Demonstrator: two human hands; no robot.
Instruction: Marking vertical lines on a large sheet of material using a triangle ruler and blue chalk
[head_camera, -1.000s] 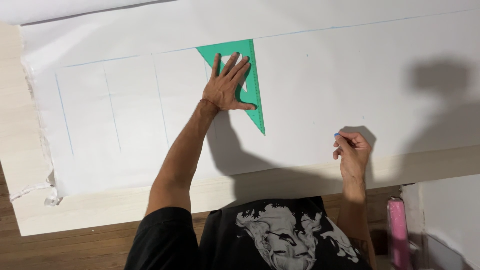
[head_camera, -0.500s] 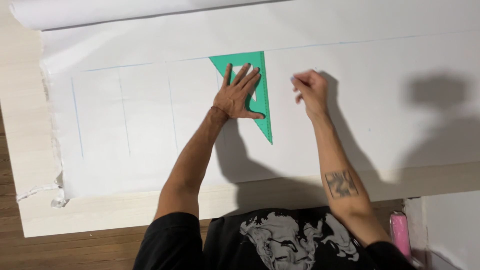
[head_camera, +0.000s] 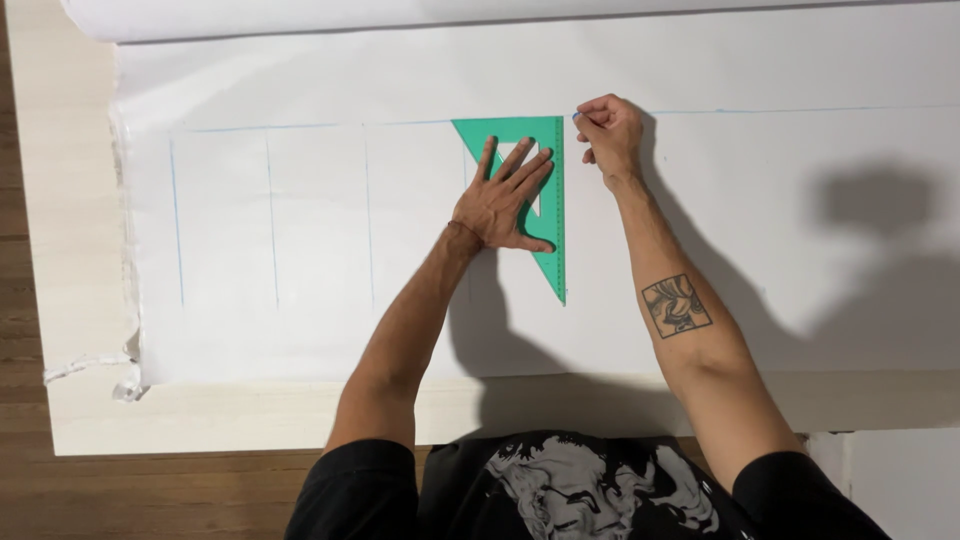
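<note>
right hand (head_camera: 608, 135) moved up to green triangle's (head_camera: 548, 215) top corner

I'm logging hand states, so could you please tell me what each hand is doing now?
Left hand: open, flat on the green set square.
Right hand: closed on a small blue marker.

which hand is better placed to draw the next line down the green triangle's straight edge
Right. The right hand pinches a small blue marker at the top of the green plastic set square's vertical edge, while the left hand lies flat on it.
</note>
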